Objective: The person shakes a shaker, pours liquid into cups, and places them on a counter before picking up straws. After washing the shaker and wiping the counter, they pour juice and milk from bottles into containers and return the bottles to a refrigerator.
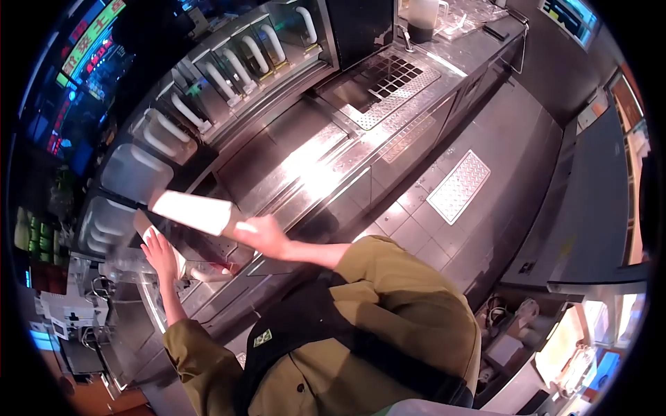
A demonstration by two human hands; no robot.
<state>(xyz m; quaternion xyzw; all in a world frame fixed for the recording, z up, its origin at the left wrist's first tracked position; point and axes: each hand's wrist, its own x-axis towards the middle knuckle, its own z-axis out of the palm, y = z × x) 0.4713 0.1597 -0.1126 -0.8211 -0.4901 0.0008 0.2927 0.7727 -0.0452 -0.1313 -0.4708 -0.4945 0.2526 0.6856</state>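
My right hand (pixel 265 237) is closed round the wide end of a long white tapered object (pixel 191 210), and its kind I cannot tell. The object is tilted, its narrow end pointing left towards the clear bins. Below it, my left hand (pixel 159 255) has its fingers stretched out against a second long pale object (pixel 147 229), which the hand partly hides. A clear plastic container (pixel 128 265) lies just left of the left wrist. Under both hands runs the steel counter (pixel 284 159).
Clear bins (pixel 139 170) with white curved handles (pixel 257 54) line the counter's back. Further along are a sink grate (pixel 395 76), a tap (pixel 406 38) and a clear pitcher (pixel 422 21). A metal floor plate (pixel 459 187) and open shelving (pixel 510 340) lie to the right.
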